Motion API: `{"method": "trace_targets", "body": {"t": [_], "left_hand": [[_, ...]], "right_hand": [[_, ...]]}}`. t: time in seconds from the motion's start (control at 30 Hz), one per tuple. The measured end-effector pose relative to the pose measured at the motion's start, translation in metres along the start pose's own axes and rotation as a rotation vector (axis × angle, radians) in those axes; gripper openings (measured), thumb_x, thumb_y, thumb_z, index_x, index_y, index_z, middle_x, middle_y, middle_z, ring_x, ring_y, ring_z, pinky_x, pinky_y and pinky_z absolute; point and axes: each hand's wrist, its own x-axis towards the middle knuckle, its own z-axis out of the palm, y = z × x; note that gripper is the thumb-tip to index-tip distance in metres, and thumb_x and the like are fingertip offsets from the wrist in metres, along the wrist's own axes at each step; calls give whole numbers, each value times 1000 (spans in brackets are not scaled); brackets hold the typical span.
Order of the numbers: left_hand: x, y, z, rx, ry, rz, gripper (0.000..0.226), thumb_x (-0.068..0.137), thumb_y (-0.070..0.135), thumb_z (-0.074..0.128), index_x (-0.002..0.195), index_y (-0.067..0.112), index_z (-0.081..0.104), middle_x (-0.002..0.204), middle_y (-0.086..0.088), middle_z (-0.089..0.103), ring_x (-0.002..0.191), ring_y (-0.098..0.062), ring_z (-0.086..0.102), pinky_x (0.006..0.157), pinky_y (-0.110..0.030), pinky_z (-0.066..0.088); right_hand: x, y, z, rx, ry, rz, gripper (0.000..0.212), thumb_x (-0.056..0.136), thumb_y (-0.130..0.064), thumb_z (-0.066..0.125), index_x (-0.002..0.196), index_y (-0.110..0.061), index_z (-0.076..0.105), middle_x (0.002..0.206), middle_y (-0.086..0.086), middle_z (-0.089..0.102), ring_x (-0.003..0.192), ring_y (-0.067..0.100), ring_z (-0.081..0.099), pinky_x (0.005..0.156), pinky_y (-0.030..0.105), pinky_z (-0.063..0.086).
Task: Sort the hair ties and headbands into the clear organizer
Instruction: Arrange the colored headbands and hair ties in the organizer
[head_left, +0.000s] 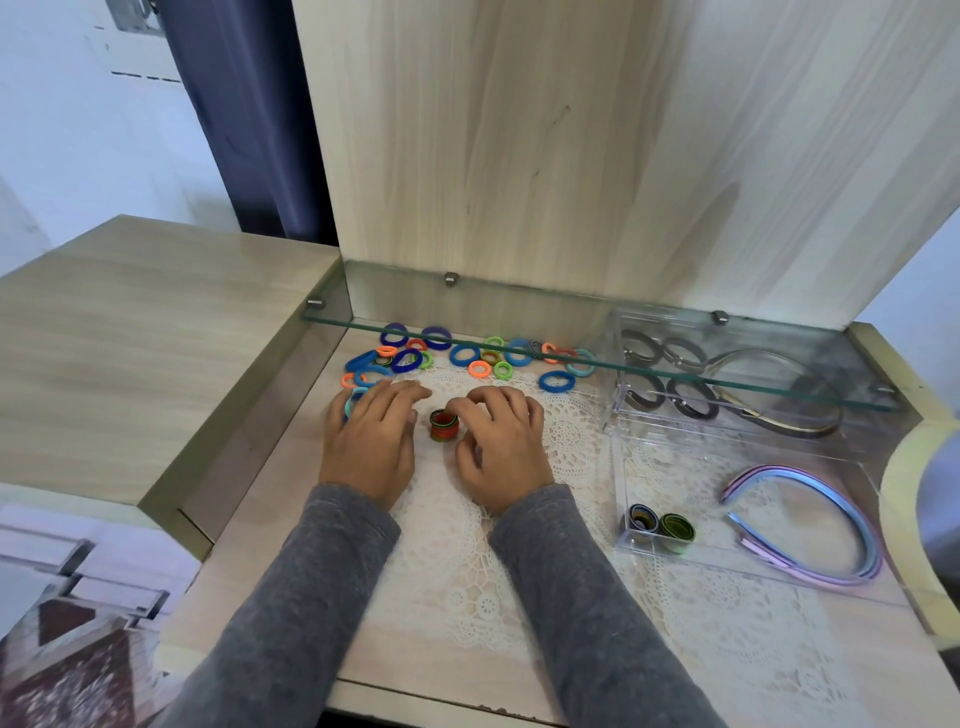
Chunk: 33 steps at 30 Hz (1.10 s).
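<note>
I am getting roughly midway: headbands lying in the organizer, loose ties waiting upper centre, left hand relaxed, right hand curled beside a stack, grip unclear.

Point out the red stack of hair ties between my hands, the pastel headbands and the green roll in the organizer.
red stack of hair ties (443, 425): head view, side wall.
pastel headbands (874, 551): head view, right curve.
green roll (677, 527): head view, top face.
</note>
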Motion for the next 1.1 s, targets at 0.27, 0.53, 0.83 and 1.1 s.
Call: {"method": "trace_targets", "body": {"t": [0.27,0.53,0.83,1.1], "left_hand": [[3,0,1,48,-215,-204,47,97,19,36,144,24,38,157,5,25,147,-18,13,117,-44,4],[3,1,-1,21,-214,-197,50,96,15,36,146,23,36,157,5,25,147,-15,12,117,-42,0],[2,0,1,-9,-198,-151,57,85,24,23,136,22,50,151,4,38,145,-17,23,117,-43,2],[-4,2,-6,34,55,-39,42,82,18,33,109,21,65,132,1,58,131,-21,46,110,-44,22]], "right_hand": [[0,0,-1,-6,-112,8,34,73,-18,54,104,-29,62,113,0,52,108,21,42,93,41,30],[1,-1,-1,8,-159,31,36,72,-18,54,104,-28,65,116,1,50,111,22,40,95,40,27],[10,-5,-13,-5,-311,48,26,80,-22,55,104,-27,65,127,1,38,121,22,25,101,37,18],[23,-8,-39,-150,-510,-11,28,87,-40,57,112,-30,66,127,2,36,120,24,24,103,39,17]]}}
